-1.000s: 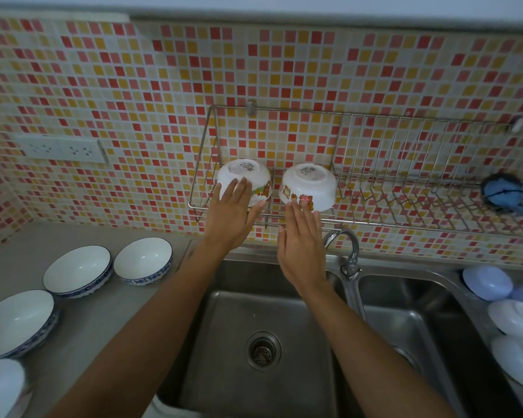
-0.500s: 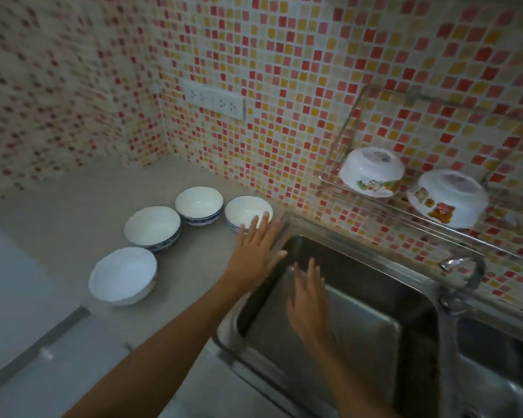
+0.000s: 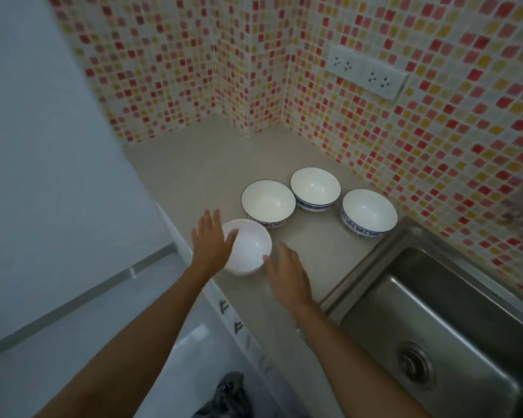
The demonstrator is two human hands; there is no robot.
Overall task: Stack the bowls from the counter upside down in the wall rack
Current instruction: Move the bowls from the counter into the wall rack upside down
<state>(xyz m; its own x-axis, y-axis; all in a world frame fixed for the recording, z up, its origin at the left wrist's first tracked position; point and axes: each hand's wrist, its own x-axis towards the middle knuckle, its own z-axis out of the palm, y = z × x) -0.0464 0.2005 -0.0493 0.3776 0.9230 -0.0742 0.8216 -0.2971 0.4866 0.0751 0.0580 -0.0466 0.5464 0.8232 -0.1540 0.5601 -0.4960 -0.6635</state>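
Plain white ceramic bowl (image 3: 248, 250) at counter's front edge, between spread, empty left hand (image 3: 212, 242) and right hand (image 3: 287, 277); left nearer.

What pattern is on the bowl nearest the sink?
Blue-and-white patterned band outside, plain white inside; head view.

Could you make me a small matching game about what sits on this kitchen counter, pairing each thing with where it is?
Things:
1. plain white bowl
2. blue-patterned bowl
3. wall socket
4. sink drain

Places:
A. on the tiled wall, high at the right
B. nearest the sink's edge, on the counter
C. between the left hand and right hand
D. at the bottom of the steel basin

Pairs: 1-C, 2-B, 3-A, 4-D
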